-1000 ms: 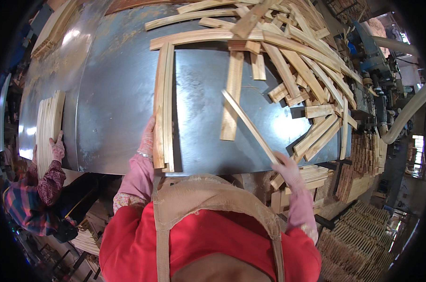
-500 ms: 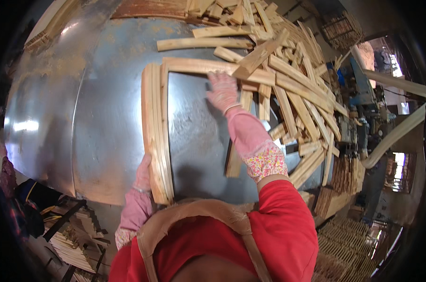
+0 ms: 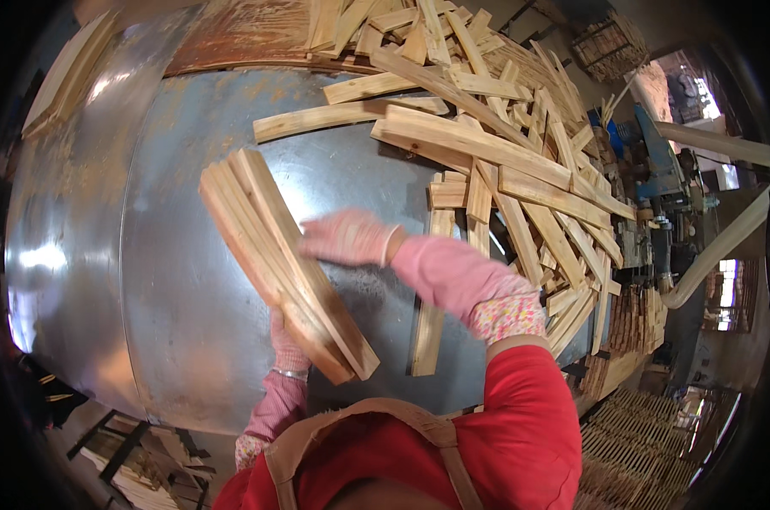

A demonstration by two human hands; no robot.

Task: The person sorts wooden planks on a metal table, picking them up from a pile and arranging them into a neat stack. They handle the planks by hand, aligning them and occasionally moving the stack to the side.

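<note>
Table (image 3: 181,327), grey metal, scuffed: is filling the centre. Wood heap (image 3: 487,151): is sprawling at 1 to 2 o'clock, its lower pieces lying partly hidden. Hose (image 3: 725,242), pale: is curving at 3. Wood bundle (image 3: 287,268): is slanting from 10 toward 6. Right hand (image 3: 346,236), blurred: is hovering by the bundle's 3 o'clock edge, fingers loosely extended, contact unclear. Left hand (image 3: 288,347): is touching the bundle's 8 o'clock edge, fingers hiding, closure impossible to tell.

From my end I see a red top (image 3: 534,416), a tan apron (image 3: 363,410) with shoulder straps, pink sleeve covers (image 3: 440,272) with floral bands (image 3: 508,319), and a pale pink glove (image 3: 359,231) on the right hand (image 3: 346,240).
</note>
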